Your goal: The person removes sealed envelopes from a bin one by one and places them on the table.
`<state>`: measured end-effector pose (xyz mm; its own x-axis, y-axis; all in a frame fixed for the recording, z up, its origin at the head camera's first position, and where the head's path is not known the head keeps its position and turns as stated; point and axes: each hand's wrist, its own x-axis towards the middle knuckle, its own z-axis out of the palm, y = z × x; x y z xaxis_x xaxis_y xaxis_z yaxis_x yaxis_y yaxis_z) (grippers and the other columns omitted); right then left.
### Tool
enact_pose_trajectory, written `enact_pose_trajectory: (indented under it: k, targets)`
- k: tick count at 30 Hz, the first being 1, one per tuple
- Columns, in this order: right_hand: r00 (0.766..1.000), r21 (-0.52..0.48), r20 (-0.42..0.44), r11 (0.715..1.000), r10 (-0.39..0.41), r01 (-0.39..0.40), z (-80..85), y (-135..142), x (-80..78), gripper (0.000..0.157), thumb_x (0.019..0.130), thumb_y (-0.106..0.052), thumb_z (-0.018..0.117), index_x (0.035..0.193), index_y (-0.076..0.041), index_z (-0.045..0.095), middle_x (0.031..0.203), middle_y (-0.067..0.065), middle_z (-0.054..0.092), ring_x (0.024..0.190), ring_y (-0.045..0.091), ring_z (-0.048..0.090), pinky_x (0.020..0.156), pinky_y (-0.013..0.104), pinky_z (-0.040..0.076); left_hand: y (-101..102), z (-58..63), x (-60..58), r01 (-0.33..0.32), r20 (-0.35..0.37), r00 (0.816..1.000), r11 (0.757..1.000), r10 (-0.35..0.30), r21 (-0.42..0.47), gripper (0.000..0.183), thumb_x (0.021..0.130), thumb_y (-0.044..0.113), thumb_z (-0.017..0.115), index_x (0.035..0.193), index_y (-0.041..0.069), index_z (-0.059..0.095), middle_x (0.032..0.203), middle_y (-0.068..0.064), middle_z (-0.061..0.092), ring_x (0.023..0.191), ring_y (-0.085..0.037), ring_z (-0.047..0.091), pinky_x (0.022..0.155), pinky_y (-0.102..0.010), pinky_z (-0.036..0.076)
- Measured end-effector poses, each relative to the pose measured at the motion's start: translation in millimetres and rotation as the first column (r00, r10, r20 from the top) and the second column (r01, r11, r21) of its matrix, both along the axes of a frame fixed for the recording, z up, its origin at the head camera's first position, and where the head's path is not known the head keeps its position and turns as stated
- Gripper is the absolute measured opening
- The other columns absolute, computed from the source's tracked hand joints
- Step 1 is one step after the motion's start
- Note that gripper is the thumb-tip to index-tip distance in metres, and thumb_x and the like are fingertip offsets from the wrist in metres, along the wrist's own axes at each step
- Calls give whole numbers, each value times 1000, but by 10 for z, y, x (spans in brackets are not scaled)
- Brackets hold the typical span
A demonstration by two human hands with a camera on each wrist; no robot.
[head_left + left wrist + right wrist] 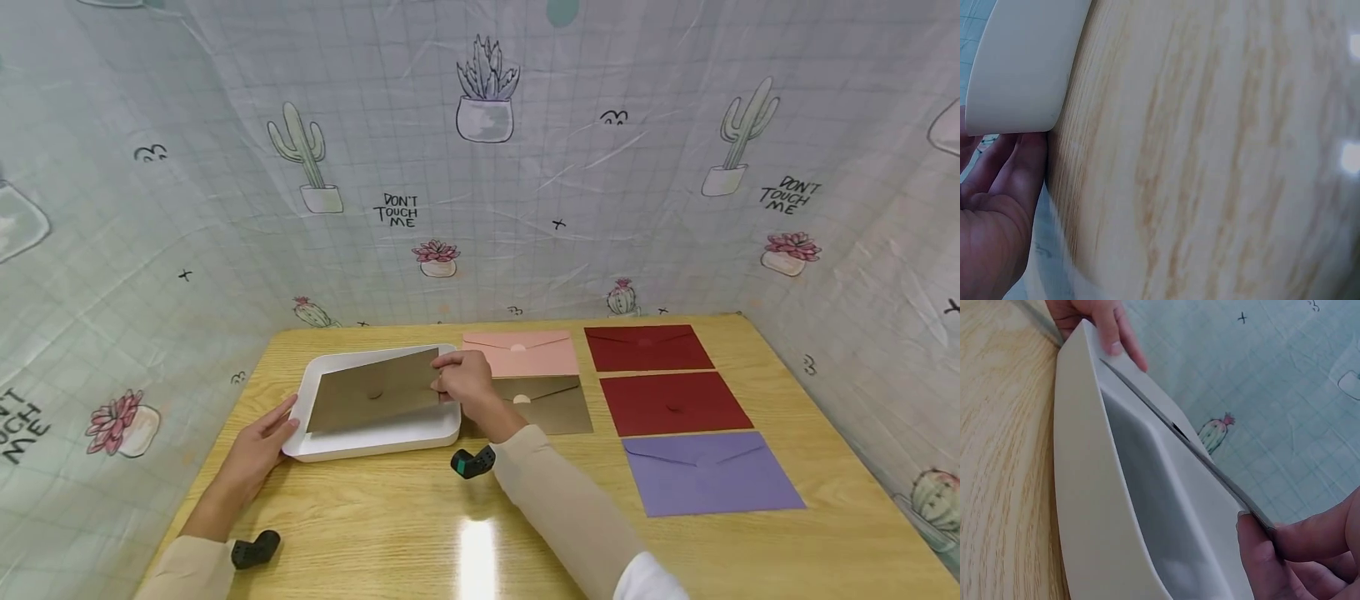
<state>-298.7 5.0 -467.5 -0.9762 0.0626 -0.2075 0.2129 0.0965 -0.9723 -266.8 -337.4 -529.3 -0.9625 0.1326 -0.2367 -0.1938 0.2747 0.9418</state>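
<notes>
A white rectangular tray (pixel 390 444) stands at the left of the table. My left hand (pixel 255 454) grips its left end, thumb over the rim and fingers along the outside, as the right wrist view also shows. Between thumb and fingers, my right hand (pixel 467 383) pinches the right edge of a brown envelope (pixel 375 392). The envelope is tilted over the tray, its right side raised and its left end low inside the tray. Beneath the right hand, a second brown envelope (pixel 555 412) lies on the table, partly covered by the wrist.
Behind that one lies a pink envelope (pixel 521 354), close to the tray's right end. Farther right, a column holds two red envelopes (pixel 645 350) and a purple envelope (pixel 708 479) nearest me. A patterned curtain (pixel 540 192) hangs around the wooden table (pixel 360 517).
</notes>
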Motion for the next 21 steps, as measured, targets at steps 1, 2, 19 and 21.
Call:
enact_pose_trajectory:
  k: [1,2,19,21]
  targets:
    - [1000,-11,2,1000,-1,1,13,17,1,28,86,11,70,111,-1,78,99,15,75,69,18,69,58,27,60,-4,1,-4,-2,0,1000,1000,2,-8,67,112,31,47,168,17,13,172,-27,13,158,-43,20,91,-6,51]
    - [1000,-21,3,1000,-1,2,24,35,6,28,87,11,70,111,0,78,99,14,74,70,17,69,58,27,59,-8,4,-8,-2,0,1000,1000,2,-14,67,112,31,47,168,17,13,172,-27,13,158,-43,20,92,-7,51]
    - [1000,-57,-14,998,16,-17,185,431,176,36,85,13,72,116,-3,78,106,9,72,74,14,67,84,48,63,8,60,-13,-7,-31,1000,996,4,-87,60,114,24,41,167,10,18,170,-29,19,154,-46,29,103,-30,56]
    - [1000,-59,-16,998,15,-16,222,482,200,36,85,13,72,116,-3,78,109,9,71,74,14,67,81,44,64,9,66,-19,-11,-33,999,994,7,-107,60,114,24,41,167,9,18,170,-29,19,155,-47,28,108,-37,51]
